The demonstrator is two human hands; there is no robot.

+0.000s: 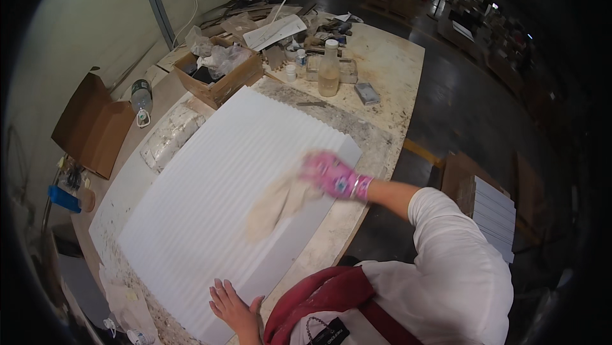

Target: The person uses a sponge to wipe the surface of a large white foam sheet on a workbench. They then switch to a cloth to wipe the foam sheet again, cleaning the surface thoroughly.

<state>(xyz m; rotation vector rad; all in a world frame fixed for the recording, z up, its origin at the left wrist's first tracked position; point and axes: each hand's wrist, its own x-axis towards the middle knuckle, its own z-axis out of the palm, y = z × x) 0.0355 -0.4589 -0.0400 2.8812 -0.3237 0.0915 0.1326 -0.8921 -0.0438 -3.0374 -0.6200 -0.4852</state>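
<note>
A large white ribbed panel (217, 192) lies aslant across the worktable, with a wavy far edge and a smooth strip along its right side. My right hand (335, 176), in a pink patterned glove, grips a cream cloth (280, 203) over the right part of the panel. Glove and cloth are smeared by motion, and the cloth trails toward the lower left. Bare, with its fingers spread, my left hand (233, 307) rests on the near part of the panel by the smooth strip.
Beyond the panel stand an open cardboard box (220, 87) of plastic scraps, a clear bottle (329, 70) with a white cap and a small grey block (367, 94). A plastic-wrapped bundle (171, 138) and an open brown carton (95, 125) sit left. White panels (494, 214) are stacked off the table's right.
</note>
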